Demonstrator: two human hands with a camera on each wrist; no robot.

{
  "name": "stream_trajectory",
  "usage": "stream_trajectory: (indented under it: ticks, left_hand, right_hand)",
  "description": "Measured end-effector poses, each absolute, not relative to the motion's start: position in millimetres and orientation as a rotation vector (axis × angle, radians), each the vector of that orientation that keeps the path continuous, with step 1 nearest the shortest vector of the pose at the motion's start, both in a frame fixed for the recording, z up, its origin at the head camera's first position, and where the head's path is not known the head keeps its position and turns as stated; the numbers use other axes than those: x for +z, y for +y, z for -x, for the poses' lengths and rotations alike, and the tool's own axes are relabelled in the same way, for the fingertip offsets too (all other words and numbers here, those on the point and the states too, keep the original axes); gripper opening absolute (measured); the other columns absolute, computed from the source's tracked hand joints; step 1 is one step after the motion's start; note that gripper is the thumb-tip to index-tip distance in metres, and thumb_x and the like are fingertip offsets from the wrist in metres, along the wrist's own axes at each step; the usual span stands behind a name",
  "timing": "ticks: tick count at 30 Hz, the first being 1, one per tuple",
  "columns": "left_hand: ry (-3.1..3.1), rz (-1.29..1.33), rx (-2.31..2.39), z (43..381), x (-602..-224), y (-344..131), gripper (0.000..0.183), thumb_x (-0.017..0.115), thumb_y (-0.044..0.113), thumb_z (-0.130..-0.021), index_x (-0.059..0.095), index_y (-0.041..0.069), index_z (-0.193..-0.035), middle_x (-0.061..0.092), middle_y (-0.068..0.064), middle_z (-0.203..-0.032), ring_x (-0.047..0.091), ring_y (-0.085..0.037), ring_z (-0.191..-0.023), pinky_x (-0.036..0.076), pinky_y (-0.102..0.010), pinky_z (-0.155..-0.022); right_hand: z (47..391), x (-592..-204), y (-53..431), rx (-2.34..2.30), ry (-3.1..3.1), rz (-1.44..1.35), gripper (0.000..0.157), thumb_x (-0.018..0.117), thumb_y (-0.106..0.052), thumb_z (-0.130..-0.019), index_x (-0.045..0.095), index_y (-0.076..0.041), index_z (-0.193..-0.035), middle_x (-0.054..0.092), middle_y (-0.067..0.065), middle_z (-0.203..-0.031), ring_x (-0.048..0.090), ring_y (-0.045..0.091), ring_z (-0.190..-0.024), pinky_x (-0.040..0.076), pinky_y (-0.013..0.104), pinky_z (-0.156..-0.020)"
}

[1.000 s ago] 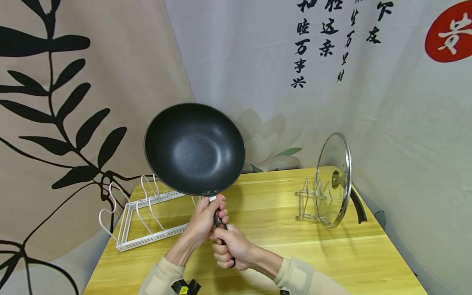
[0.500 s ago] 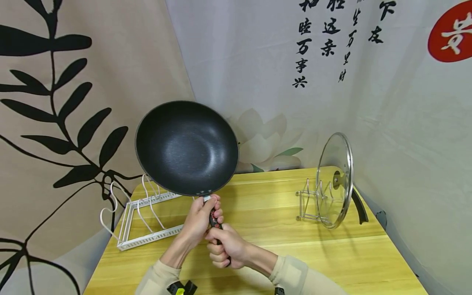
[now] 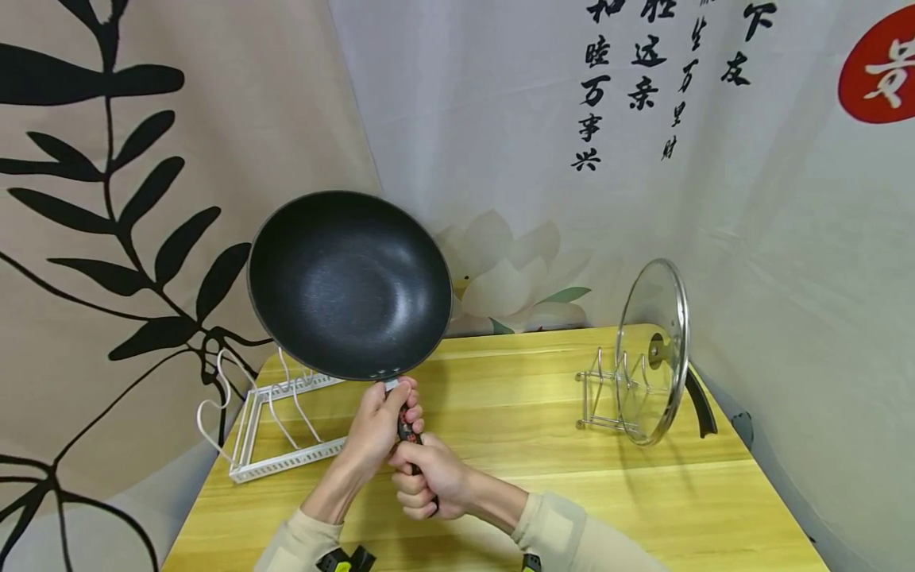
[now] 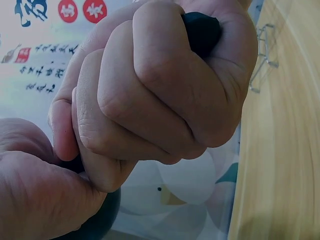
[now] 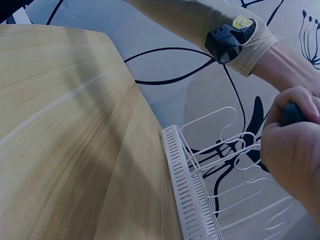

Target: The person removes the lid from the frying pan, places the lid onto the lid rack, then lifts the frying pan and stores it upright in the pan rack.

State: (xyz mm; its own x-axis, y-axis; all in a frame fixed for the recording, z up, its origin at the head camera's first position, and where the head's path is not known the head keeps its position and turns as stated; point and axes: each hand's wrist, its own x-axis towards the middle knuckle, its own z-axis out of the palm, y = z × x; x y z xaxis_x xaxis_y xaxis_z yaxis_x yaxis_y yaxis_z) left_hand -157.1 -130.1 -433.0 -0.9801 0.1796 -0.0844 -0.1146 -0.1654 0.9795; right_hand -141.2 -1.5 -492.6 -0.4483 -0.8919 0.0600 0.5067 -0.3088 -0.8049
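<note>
A black wok (image 3: 350, 286) is held up above the table in the head view, its inside facing me and tilted. My left hand (image 3: 375, 417) grips the handle (image 3: 406, 421) just below the pan. Lower down, my right hand (image 3: 432, 477) wraps its fingers round the same handle near its end. In the left wrist view, the curled fingers of my right hand (image 4: 155, 85) fill the middle, with the dark handle end (image 4: 202, 32) poking out above them. The right wrist view has the handle tip (image 5: 292, 114) showing from the fist at the right edge.
A white wire rack (image 3: 286, 457) with looped dividers stands on the left of the wooden table (image 3: 536, 492), partly behind the wok and left hand. At the right, a glass lid (image 3: 650, 357) stands upright in a small metal rack (image 3: 596, 397); a black curved handle (image 3: 700, 405) shows beside it.
Held in both hands, the wok has shifted left and slightly up in the head view, and covers more of the white rack's back. Both hands keep their grip; the lid stays in its rack.
</note>
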Motion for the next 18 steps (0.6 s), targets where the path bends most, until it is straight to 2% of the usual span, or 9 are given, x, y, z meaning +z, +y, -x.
stream_trajectory:
  ticks: [5,10,18]
  left_hand:
    - [1.939,-0.052,2.24,154.9,-432.8,-135.6,0.017,0.038,0.021,-0.113,0.045,0.006,-0.111,0.045,-0.003,-0.08,0.048,-0.013,-0.063,0.048,-0.023,-0.059]
    - [1.986,-0.033,2.227,152.2,-430.5,-140.4,0.021,0.039,0.021,-0.113,0.045,0.001,-0.111,0.046,-0.003,-0.077,0.049,-0.013,-0.062,0.049,-0.023,-0.059]
    - [2.055,-0.043,2.197,148.2,-426.2,-149.9,0.026,0.039,0.023,-0.113,0.047,0.005,-0.095,0.046,-0.002,-0.072,0.05,-0.014,-0.059,0.049,-0.023,-0.057]
  right_hand:
    - [141.8,-492.6,-7.0,-1.868,0.894,0.658,0.034,0.038,-0.017,-0.097,0.026,-0.021,-0.065,0.02,-0.015,-0.043,0.015,0.004,-0.034,0.009,0.029,-0.033]
    - [142.6,-492.3,-12.9,-1.848,0.889,0.662,0.034,0.038,-0.017,-0.097,0.026,-0.021,-0.066,0.019,-0.014,-0.043,0.014,0.005,-0.034,0.009,0.029,-0.033]
    - [142.4,-490.5,-22.3,-1.825,0.887,0.668,0.033,0.038,-0.016,-0.095,0.025,-0.022,-0.065,0.019,-0.015,-0.043,0.014,0.005,-0.034,0.009,0.029,-0.033]
